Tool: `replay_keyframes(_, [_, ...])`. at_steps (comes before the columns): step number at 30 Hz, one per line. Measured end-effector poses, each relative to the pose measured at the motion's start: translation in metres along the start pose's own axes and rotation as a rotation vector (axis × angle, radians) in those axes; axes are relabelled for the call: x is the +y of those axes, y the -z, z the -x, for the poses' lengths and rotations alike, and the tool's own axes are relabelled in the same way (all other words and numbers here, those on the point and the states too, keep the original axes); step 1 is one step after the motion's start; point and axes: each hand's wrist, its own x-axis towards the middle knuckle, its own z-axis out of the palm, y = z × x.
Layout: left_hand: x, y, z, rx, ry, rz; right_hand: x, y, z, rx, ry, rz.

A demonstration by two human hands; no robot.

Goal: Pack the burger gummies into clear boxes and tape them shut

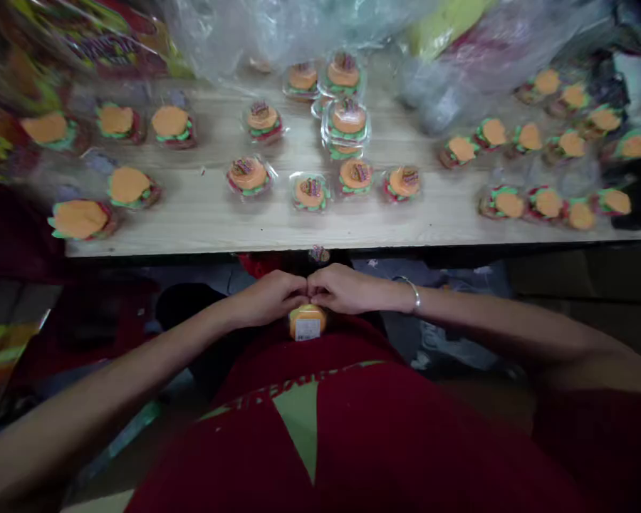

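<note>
Head view: left hand (282, 293) and right hand (342, 287) are pinching a labelled burger pack (308, 324), below centre. Boxed burgers (310, 193) are sitting upper-centre.

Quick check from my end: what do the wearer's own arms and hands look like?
The left hand and right hand are ungloved, and both forearms are bare. A thin, silvery bracelet circles the right wrist. A dark red short sleeve covers the right upper arm, matching the shirt. I can't clearly make out the left sleeve.
</note>
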Motion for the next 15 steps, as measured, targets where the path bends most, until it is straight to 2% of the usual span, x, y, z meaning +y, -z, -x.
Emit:
replay_keyframes(6, [-0.002, -0.011, 0.001, 0.091, 0.123, -0.005, -0.002, -0.010, -0.003, 0.056, -0.077, 0.076])
replay_keyframes(9, [-0.004, -0.016, 0.002, 0.156, 0.192, 0.067, 0.000, -0.011, -0.006, 0.053, -0.085, 0.073])
replay_keyframes(12, [-0.006, -0.027, 0.008, 0.349, 0.267, 0.310, 0.011, -0.011, -0.003, 0.122, -0.045, -0.041])
replay_keyframes(15, [-0.008, -0.045, 0.017, 0.467, 0.330, 0.744, 0.025, -0.014, 0.004, 0.216, -0.080, -0.276])
